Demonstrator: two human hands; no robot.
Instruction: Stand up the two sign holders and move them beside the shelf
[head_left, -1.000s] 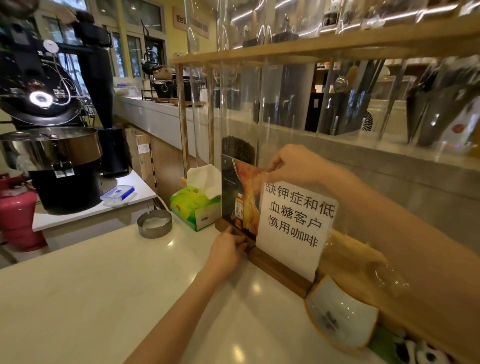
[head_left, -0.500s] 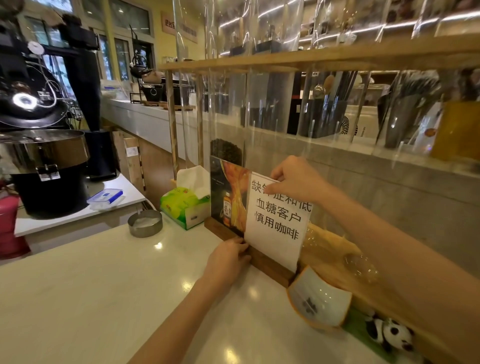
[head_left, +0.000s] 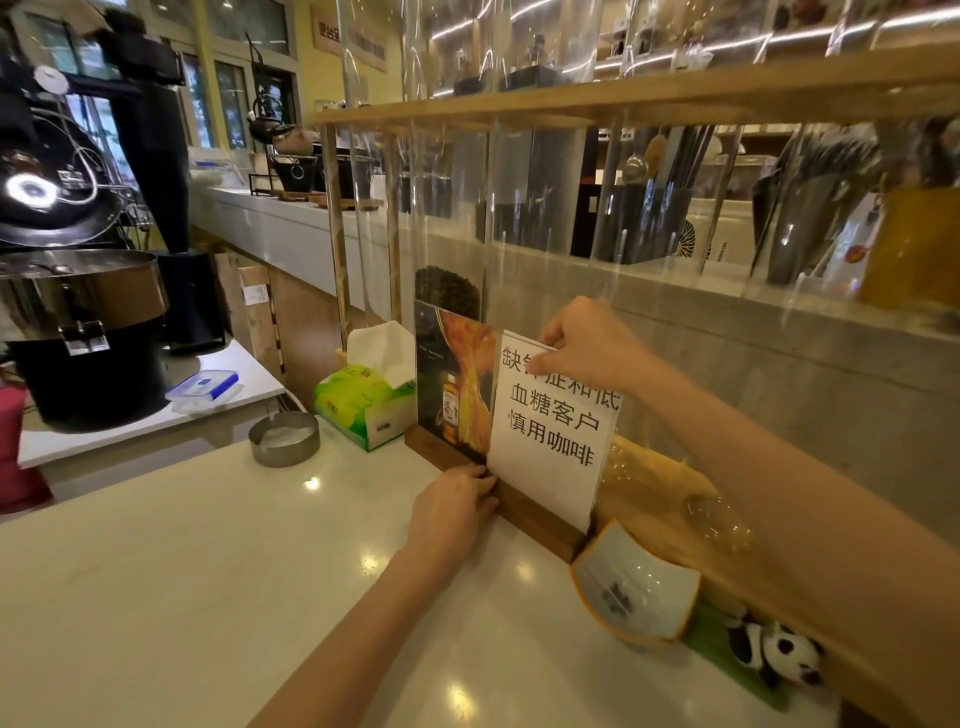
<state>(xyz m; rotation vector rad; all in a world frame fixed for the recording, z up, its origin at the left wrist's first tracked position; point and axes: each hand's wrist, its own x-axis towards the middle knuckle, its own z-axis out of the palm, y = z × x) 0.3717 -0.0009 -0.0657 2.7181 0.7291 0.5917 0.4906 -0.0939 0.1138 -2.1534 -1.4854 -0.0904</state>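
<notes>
Two sign holders stand upright on the white counter (head_left: 182, 597), right against the wooden shelf (head_left: 571, 101). The left one (head_left: 452, 384) shows a dark and orange drink poster in a wooden base. The right one (head_left: 550, 436) carries a white sheet with black Chinese characters in its own wooden base (head_left: 540, 519). My right hand (head_left: 587, 345) pinches the top edge of the white sign. My left hand (head_left: 457, 504) rests fingertips on the wooden base where the two holders meet.
A green tissue box (head_left: 363, 405) and a metal ashtray (head_left: 284, 439) sit left of the signs. A white dish (head_left: 634, 587) and a panda toy (head_left: 779, 652) lie to the right. A coffee roaster (head_left: 67, 291) stands at far left on a lower table.
The white sign has slid left and now overlaps the poster sign's right edge. My right hand stays on its top edge and my left hand stays at the base.
</notes>
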